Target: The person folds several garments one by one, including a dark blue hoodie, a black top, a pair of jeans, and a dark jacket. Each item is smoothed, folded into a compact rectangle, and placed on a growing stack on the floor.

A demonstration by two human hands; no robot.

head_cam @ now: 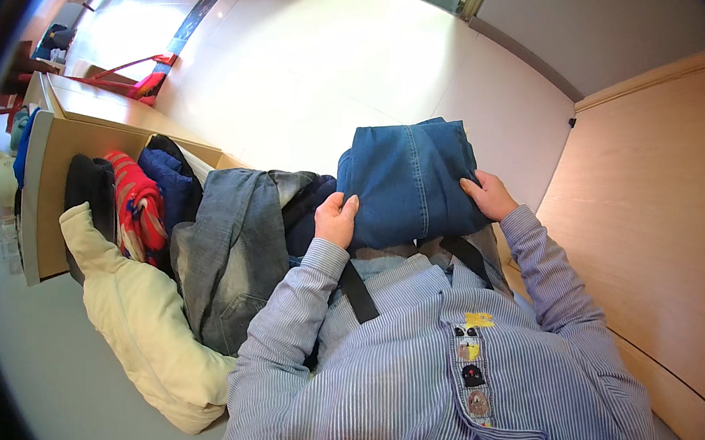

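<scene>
Folded blue denim jeans (410, 182), with a stitched seam running down the middle, are held in front of me above my lap. My left hand (336, 220) grips their left side, thumb on top. At the right side my right hand (489, 195) holds them the same way; the fingers of both hands are partly hidden beneath the denim. Close to my left forearm lie grey faded jeans (233, 252), draped loosely with a back pocket showing. Dark navy fabric (307, 215) lies between those and the blue jeans.
A cream garment (139, 332) lies at the left. Behind it are a red patterned textile (136, 201), a dark blue garment (167, 181) and a black garment (88, 186), beside a wooden cabinet (85, 129). A wooden panel (660, 200) stands at the right. Pale floor tiles (309, 50) lie ahead.
</scene>
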